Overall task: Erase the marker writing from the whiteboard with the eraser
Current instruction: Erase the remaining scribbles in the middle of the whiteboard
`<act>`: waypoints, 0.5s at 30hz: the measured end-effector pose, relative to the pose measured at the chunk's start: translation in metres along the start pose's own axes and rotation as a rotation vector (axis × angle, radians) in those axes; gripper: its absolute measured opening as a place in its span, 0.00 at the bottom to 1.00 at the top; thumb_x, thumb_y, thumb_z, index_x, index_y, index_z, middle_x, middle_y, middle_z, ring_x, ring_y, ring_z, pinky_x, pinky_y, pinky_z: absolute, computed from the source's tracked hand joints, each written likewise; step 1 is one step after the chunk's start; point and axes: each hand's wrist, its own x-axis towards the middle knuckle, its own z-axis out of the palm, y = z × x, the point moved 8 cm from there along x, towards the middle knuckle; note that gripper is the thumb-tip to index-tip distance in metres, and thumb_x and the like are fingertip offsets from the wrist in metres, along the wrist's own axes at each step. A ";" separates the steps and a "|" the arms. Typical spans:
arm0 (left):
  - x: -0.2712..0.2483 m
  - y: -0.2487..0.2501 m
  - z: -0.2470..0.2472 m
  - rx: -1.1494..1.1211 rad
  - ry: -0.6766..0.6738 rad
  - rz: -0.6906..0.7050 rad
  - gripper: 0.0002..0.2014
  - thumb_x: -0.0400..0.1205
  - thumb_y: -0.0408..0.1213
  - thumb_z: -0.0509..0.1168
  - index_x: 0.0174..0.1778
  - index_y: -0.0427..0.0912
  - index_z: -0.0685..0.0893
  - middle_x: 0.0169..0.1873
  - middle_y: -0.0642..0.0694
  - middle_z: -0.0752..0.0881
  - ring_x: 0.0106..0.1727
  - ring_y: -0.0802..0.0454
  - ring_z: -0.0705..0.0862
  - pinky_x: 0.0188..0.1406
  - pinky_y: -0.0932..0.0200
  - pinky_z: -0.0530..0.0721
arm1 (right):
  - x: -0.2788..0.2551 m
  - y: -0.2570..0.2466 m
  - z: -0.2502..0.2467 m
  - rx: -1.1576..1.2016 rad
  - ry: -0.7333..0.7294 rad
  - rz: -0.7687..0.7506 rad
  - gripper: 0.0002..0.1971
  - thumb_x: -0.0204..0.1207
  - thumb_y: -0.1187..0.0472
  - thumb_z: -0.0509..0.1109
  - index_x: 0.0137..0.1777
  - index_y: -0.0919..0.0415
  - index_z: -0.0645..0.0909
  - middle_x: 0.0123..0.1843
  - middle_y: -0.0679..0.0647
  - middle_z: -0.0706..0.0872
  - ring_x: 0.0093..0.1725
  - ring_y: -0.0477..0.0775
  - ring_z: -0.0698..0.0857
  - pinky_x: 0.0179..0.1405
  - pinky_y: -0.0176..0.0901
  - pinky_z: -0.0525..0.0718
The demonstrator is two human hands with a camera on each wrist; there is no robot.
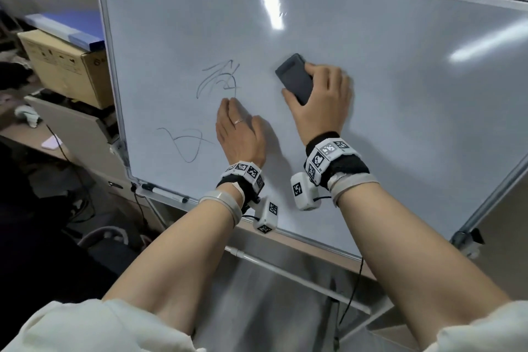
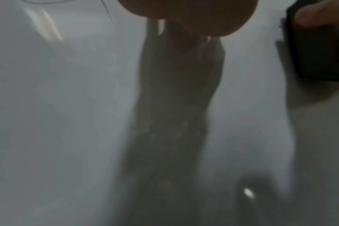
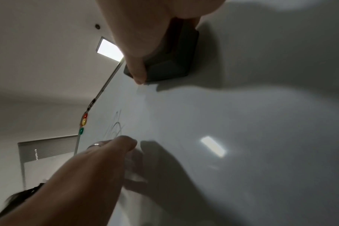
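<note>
Right hand (image 1: pixel 320 100) clamps dark eraser (image 1: pixel 294 78) flat against whiteboard (image 1: pixel 400 94), thumb on its near edge, fingers over far edge. Left hand (image 1: pixel 238 130) lies flat on board, fingers straight, holding nothing (bracing, likely). 2 patches of marker writing remain: upper scribble (image 1: pixel 218 78) just beyond left fingertips, lower scribble (image 1: pixel 185 143) left of left wrist. Eraser sits right of both, apart from ink. Step in hand: wiping, mid-task. Next move calls for sweeping eraser leftward across upper scribble; left hand partly blocks path.
</note>
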 end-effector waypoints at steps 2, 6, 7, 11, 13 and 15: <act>0.006 -0.007 -0.006 0.001 0.020 0.008 0.31 0.86 0.44 0.59 0.85 0.37 0.62 0.85 0.41 0.61 0.87 0.43 0.59 0.87 0.46 0.56 | 0.000 -0.011 0.013 0.019 -0.049 -0.030 0.26 0.65 0.43 0.78 0.59 0.56 0.84 0.57 0.54 0.84 0.59 0.62 0.80 0.60 0.49 0.71; 0.022 -0.025 -0.018 0.027 0.068 -0.003 0.31 0.85 0.44 0.60 0.84 0.36 0.63 0.85 0.40 0.62 0.86 0.42 0.60 0.87 0.46 0.58 | 0.002 -0.023 0.020 0.044 -0.029 -0.025 0.26 0.64 0.44 0.79 0.59 0.58 0.84 0.56 0.54 0.84 0.59 0.62 0.80 0.61 0.45 0.70; 0.027 -0.029 -0.019 0.023 0.064 -0.002 0.31 0.85 0.44 0.60 0.84 0.36 0.63 0.85 0.40 0.61 0.86 0.42 0.60 0.87 0.46 0.58 | 0.002 -0.025 0.022 0.038 -0.022 -0.021 0.26 0.65 0.44 0.79 0.59 0.58 0.84 0.56 0.54 0.84 0.59 0.62 0.80 0.61 0.45 0.70; 0.045 -0.036 -0.026 -0.018 0.042 0.027 0.31 0.85 0.42 0.60 0.84 0.35 0.64 0.85 0.39 0.62 0.86 0.41 0.60 0.86 0.45 0.59 | 0.002 -0.044 0.035 0.036 -0.009 0.002 0.26 0.65 0.44 0.80 0.59 0.57 0.84 0.56 0.54 0.83 0.58 0.62 0.80 0.61 0.46 0.71; 0.056 -0.044 -0.033 -0.017 0.040 0.045 0.31 0.85 0.42 0.61 0.84 0.35 0.64 0.85 0.39 0.62 0.86 0.41 0.61 0.86 0.46 0.58 | 0.001 -0.062 0.050 0.025 -0.035 -0.004 0.27 0.64 0.43 0.80 0.60 0.56 0.83 0.56 0.53 0.83 0.59 0.61 0.79 0.62 0.47 0.72; 0.070 -0.055 -0.044 -0.008 0.046 0.072 0.32 0.84 0.42 0.62 0.84 0.35 0.63 0.85 0.38 0.62 0.86 0.41 0.61 0.87 0.46 0.58 | -0.001 -0.081 0.067 0.014 -0.063 -0.015 0.27 0.64 0.42 0.80 0.59 0.56 0.83 0.56 0.53 0.83 0.59 0.61 0.79 0.62 0.48 0.72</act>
